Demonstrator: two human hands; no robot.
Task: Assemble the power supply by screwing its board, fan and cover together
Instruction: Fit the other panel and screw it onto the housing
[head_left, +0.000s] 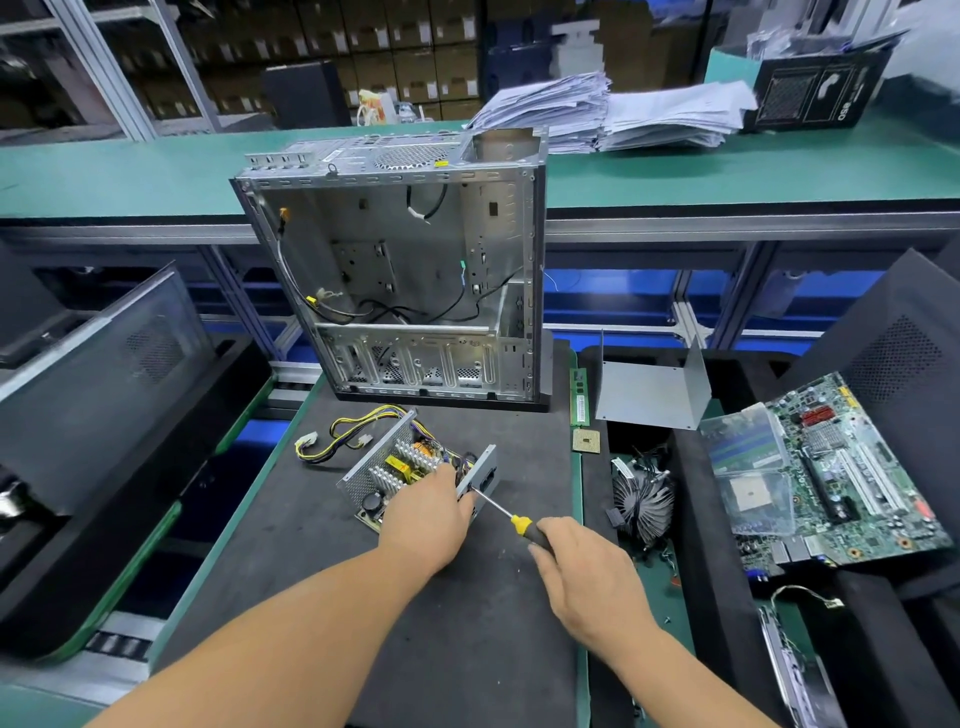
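Observation:
The open power supply (395, 467) lies on the dark mat, its board with heatsinks and yellow parts showing inside a perforated metal frame. Its yellow and black cable bundle (337, 441) trails to the left. My left hand (426, 519) grips the near right end of the unit, by its end plate (485, 467). My right hand (587, 577) holds a screwdriver (511, 517) with a yellow and black handle; its tip meets the end plate just right of my left fingers. A bent grey metal cover (649, 395) stands on the mat at the right.
An empty computer case (395, 270) stands upright behind the power supply. A cooler fan (644, 504), a CPU chip (586, 441), a memory stick (580, 397) and a motherboard (852, 473) lie to the right. Black side panels (104, 374) lean at the left.

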